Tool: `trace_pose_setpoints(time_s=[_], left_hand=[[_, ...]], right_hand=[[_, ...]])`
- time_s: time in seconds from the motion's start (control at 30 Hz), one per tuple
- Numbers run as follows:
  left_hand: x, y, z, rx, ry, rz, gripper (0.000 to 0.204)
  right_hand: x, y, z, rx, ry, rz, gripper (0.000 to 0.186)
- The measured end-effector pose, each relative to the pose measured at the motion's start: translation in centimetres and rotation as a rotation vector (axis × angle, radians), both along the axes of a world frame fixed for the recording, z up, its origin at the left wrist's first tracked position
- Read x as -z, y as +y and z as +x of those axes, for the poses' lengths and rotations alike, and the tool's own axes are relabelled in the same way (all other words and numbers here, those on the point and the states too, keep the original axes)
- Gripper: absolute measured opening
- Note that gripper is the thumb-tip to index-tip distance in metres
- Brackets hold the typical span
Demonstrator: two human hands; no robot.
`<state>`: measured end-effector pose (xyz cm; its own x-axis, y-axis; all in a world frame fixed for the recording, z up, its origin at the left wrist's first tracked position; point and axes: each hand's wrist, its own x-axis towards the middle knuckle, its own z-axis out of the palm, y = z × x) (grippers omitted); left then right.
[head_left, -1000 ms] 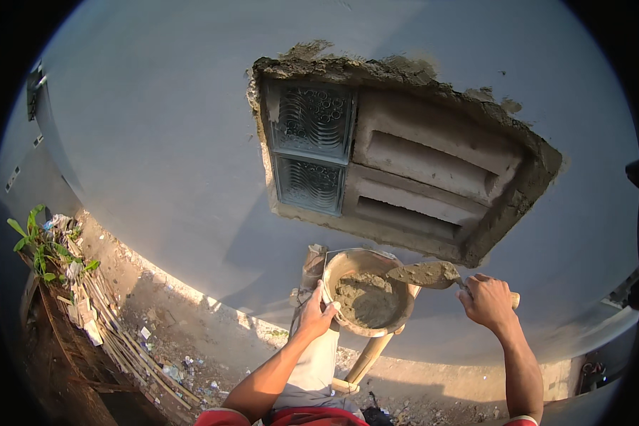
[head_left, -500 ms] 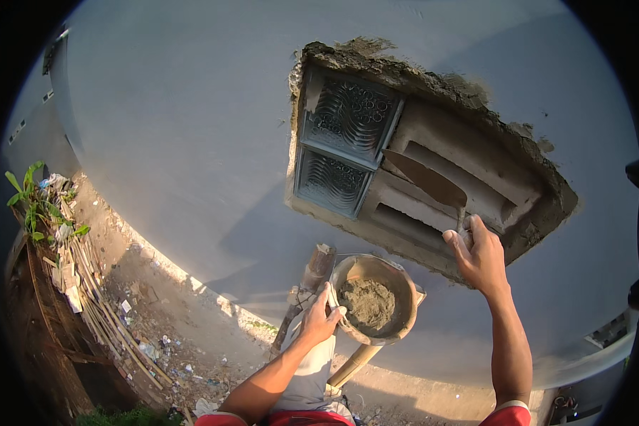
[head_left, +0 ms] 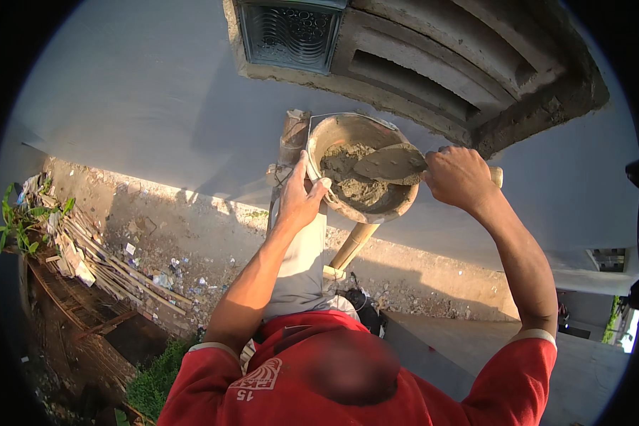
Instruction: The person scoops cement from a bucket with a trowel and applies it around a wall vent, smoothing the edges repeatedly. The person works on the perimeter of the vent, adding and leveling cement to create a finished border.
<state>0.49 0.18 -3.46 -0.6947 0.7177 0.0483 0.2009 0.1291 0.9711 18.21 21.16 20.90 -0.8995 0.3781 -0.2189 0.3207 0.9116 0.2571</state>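
My left hand [head_left: 302,195] grips the left rim of a round bucket [head_left: 394,209] of grey mortar [head_left: 362,193]. My right hand [head_left: 458,172] is closed on a trowel, whose mortar-coated blade [head_left: 387,163] lies flat in the bucket over the mortar; the handle is mostly hidden by the hand. The bucket sits beside a bamboo post [head_left: 292,133]. Above it, a rough-edged wall opening holds a glass block [head_left: 286,32] at the left and concrete vent blocks [head_left: 433,53] at the right.
I am raised on bamboo poles [head_left: 355,245] against a grey wall [head_left: 142,92], above a littered path [head_left: 163,234]. Bamboo strips [head_left: 113,263], leafy plants [head_left: 21,220] and rusty sheets [head_left: 85,312] lie at lower left. A small vent [head_left: 607,259] is at right.
The view has tilted downward, moving the opening up in the picture. The trowel has come down from in front of the vent blocks into the bucket. My left hand still holds the rim.
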Motion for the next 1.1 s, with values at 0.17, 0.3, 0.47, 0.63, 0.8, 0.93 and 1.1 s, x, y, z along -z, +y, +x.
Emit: trace_pose_setpoints(time_s=[0.17, 0.3, 0.47, 0.63, 0.8, 0.93, 1.1], left_hand=[[-1.3, -0.3, 0.0, 0.014, 0.002, -0.004, 0.082], [-1.7, -0.3, 0.2, 0.006, -0.066, 0.005, 0.081], [-2.0, -0.1, 0.5, -0.035, -0.078, 0.077, 0.083], [-2.4, -0.6, 0.2, 0.019, -0.11, -0.032, 0.081], [-1.7, -0.7, 0.2, 0.02, -0.042, 0.019, 0.081], [-1.7, -1.4, 0.3, 0.078, -0.253, 0.044, 0.082], [-2.8, -1.4, 0.1, 0.041, -0.167, -0.028, 0.089]], right_hand=[[2.1, -0.5, -1.6, -0.047, -0.048, 0.075, 0.01], [2.5, -0.3, -2.6, -0.128, -0.094, 0.014, 0.01], [3.5, -0.8, -3.4, -0.105, -0.181, -0.123, 0.015], [3.8, 2.9, -2.1, 0.0, -0.197, -0.357, 0.027], [4.9, 8.5, 1.4, 0.001, -0.105, -0.713, 0.031], [5.4, 9.2, 4.9, 0.263, 0.122, -1.081, 0.022], [4.6, 6.7, 4.5, 0.096, 0.244, -0.485, 0.034]])
